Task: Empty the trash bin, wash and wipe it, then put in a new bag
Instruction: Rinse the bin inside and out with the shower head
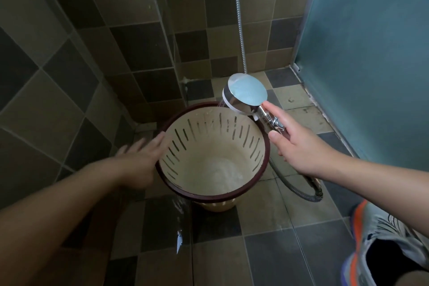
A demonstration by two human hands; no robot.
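Observation:
A cream trash bin (216, 153) with slotted walls and a dark red rim stands on the tiled floor, with no bag inside and water pooling at its bottom. My right hand (299, 148) grips the handle of a chrome shower head (246, 94), held over the bin's far right rim and spraying water into it. My left hand (141, 158) lies flat against the bin's left outer side, fingers spread and blurred.
A metal hose (294, 189) loops on the floor to the right of the bin and runs up the tiled wall. A frosted glass door (362, 53) closes the right side. My shoe (383, 244) is at the bottom right. The floor is wet.

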